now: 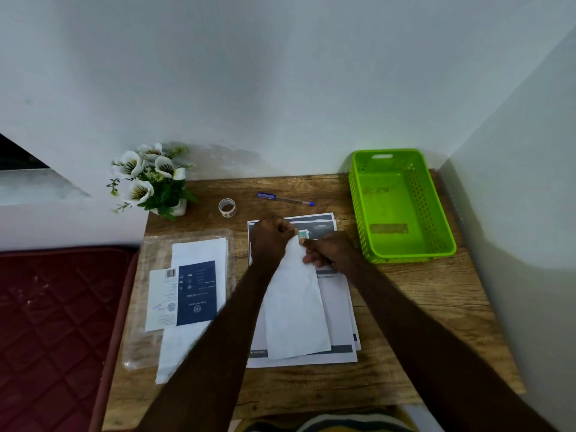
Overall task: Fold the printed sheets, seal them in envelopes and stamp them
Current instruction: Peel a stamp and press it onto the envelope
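A white envelope (294, 310) lies lengthwise on top of a stack of printed sheets (339, 307) in the middle of the wooden desk. A small teal stamp (302, 236) sits at the envelope's far end. My left hand (270, 240) is closed over that far end, its fingertips touching the stamp's left side. My right hand (327, 249) is curled at the stamp's right side, thumb pressed near it. Whether the stamp is stuck down I cannot tell.
A pack of envelopes in clear plastic (187, 294) lies on the left of the desk. A tape roll (227, 207), a blue pen (285, 199) and a flower pot (156, 179) are at the back. A green basket (402, 207) stands at the right, against the wall. A maroon mattress (56, 332) is to the left.
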Motion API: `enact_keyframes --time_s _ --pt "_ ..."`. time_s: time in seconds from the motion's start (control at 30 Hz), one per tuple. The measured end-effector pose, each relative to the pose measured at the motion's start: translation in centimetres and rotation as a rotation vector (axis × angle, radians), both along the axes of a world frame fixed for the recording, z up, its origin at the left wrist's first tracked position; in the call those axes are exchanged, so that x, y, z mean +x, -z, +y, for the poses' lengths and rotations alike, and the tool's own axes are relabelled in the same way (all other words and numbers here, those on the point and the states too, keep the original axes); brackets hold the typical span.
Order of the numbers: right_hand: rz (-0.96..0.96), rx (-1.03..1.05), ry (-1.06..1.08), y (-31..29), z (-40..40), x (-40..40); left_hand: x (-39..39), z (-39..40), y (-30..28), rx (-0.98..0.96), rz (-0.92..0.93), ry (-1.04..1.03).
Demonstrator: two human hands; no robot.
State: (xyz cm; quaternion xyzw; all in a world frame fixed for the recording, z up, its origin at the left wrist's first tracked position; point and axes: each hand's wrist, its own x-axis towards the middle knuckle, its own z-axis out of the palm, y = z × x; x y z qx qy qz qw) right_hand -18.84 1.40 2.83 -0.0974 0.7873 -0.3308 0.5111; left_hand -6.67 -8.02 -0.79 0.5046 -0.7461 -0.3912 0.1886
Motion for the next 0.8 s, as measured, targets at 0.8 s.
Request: enact_keyframes --time_s 0.8 --pt "0.014 0.04 -0.02 0.6 0.0 0.4 0.3 0.0 0.4 -0.068 0.04 0.016"
